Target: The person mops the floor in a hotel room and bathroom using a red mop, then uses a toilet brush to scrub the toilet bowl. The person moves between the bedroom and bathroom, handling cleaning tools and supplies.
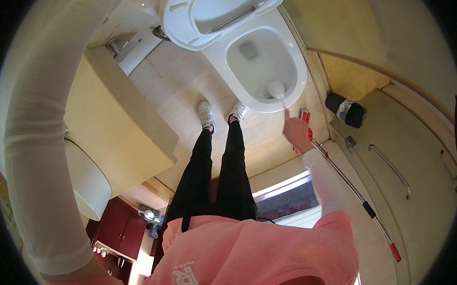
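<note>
My right hand (297,131) is closed around the handle of a white toilet brush (276,90), its index finger extended along the handle. The brush head is inside the white toilet bowl (302,76), at the side nearest me, with dark bristles partly visible beneath its white top. Cloudy water and the drain opening show in the bowl. Behind it the toilet seat and lid (181,26) are raised. My left arm, in a white sleeve, stretches up along the left side of the picture, and my left hand is beyond the top edge, out of view.
A red-ended mop pole (349,185) leans by my right arm. Further right are a black waste bin (345,110) with a liner and a door with a metal handle (390,170). Left of my legs juts a cream counter (135,119) with a white basin (90,179).
</note>
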